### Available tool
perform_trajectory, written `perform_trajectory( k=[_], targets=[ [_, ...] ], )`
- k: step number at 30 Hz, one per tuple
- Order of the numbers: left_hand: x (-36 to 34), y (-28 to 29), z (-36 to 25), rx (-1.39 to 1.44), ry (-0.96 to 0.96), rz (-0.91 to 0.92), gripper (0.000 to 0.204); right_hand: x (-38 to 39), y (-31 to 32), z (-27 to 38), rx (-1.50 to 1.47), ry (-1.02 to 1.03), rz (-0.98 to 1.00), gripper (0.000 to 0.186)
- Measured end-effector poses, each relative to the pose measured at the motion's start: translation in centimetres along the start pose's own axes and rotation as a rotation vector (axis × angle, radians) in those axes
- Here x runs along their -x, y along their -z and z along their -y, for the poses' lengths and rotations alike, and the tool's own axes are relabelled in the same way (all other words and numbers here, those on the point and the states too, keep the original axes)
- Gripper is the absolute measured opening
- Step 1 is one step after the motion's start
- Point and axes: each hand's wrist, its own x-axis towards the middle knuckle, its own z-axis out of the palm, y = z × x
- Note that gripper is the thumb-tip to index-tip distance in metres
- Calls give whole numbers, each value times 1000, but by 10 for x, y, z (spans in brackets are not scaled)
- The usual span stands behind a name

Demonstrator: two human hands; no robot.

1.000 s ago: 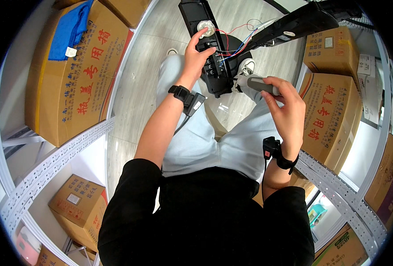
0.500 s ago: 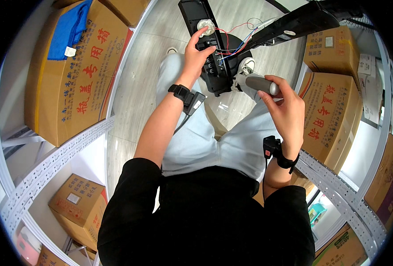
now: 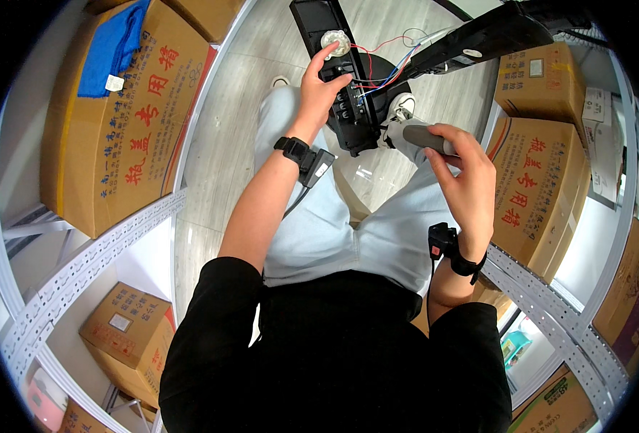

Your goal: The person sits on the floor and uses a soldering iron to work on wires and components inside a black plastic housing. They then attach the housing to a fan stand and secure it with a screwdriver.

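Observation:
A long black plastic housing [image 3: 347, 133] stands tilted in front of my knees, its inner side showing. Across it lies my left hand [image 3: 321, 85], forefinger on a clear round part [image 3: 336, 43] and thumb by a row of small black fittings; its other fingers are partly hidden. Thin red, blue and white wires [image 3: 388, 78] lead from the housing to a second long black part [image 3: 478, 43] at the upper right. Above my right knee, my right hand [image 3: 467, 169] holds a grey rounded cylindrical tool [image 3: 424, 135] between thumb and fingers. The tool's tip cannot be made out.
Metal shelves with cardboard boxes [image 3: 128, 123] flank me on the left, and more boxes [image 3: 539, 191] on the right. A blue cloth [image 3: 114, 50] hangs over one box. Below the housing is a round black base [image 3: 388, 108], close to my shoe [image 3: 400, 108].
The grey tool has shifted slightly right, and my right fingers have curled further over its near end. My left hand and the housing look unchanged.

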Motion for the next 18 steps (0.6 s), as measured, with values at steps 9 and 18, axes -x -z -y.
perform_trajectory(
  k=[9,18],
  targets=[
    [1,-1,-2,-43,-20,7,68,-1,0,0,118,-141,9,33],
    [-1,0,0,-87,-39,25,69,-1,3,-2,151,-142,61,37]
  ],
)
